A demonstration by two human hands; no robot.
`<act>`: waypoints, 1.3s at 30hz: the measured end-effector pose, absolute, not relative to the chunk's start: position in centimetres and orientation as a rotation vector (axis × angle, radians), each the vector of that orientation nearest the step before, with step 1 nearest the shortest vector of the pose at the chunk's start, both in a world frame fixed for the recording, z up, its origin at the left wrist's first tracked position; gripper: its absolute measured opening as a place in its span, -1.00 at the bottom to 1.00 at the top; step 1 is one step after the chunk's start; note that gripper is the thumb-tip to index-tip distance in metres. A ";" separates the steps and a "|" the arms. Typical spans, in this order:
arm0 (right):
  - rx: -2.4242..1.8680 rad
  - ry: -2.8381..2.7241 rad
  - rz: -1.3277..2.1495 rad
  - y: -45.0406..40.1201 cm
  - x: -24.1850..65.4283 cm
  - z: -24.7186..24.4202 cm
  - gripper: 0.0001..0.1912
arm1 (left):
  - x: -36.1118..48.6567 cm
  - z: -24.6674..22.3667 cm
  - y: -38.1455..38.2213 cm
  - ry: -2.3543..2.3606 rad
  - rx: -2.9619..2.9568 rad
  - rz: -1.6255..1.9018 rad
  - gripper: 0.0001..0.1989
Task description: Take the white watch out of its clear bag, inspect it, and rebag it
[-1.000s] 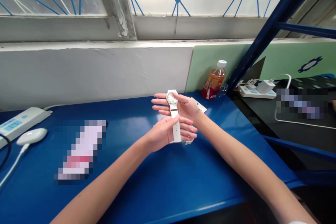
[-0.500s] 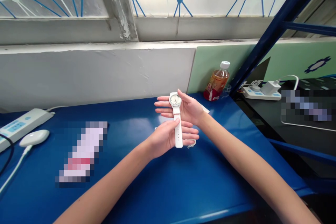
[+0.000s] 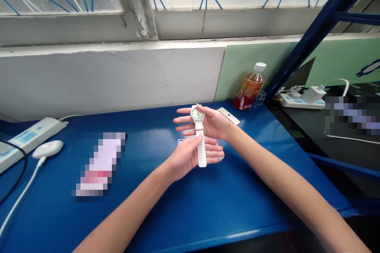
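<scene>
A white wristwatch (image 3: 201, 150) with a round face lies lengthwise across both palms above the blue desk. My left hand (image 3: 190, 153) holds the strap's free end, its thumb pressed on the strap and its fingers stretched out beneath. Just beyond it, my right hand (image 3: 211, 122) supports the dial end, with its thumb at the edge of the watch face and its fingers spread to the left. A small shiny object shows partly behind my left fingertips; its shape is mostly hidden.
On the blue desk (image 3: 166, 221) are a blurred-out phone-like object (image 3: 102, 162), a white power strip (image 3: 32, 138), a white rounded device with a cable (image 3: 48, 149), a white card (image 3: 230, 116) and a drink bottle (image 3: 249, 87). A blue metal post (image 3: 308, 43) rises at the right.
The view has shifted slightly, so more of the white card shows behind my right wrist. Both hands keep nearly the same hold on the watch.
</scene>
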State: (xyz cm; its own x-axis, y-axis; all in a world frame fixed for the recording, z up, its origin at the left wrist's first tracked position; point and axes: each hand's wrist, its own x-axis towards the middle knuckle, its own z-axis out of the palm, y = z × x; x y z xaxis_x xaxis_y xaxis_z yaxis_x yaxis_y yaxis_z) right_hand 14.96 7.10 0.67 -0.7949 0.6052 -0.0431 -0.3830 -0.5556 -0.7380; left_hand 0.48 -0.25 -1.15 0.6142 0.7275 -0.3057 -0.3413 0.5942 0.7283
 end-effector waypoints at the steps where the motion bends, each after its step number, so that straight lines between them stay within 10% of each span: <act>1: -0.390 -1.003 2.334 7.1 14.9 0.6 -0.45 | 0.5 -1.2 -0.4 0.640 0.673 0.676 -0.61; 39: -0.513 -0.849 2.235 4.1 15.9 -0.5 -0.30 | 1.0 -1.6 -1.7 0.567 0.631 0.629 -0.69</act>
State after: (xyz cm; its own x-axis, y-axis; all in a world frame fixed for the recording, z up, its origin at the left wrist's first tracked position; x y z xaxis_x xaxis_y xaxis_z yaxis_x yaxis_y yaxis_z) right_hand 15.92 4.14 -0.54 -0.6894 0.7149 -0.1165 -0.4572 -0.5542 -0.6956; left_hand 0.95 -1.71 -1.65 0.6738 0.6812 -0.2863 -0.3555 0.6385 0.6826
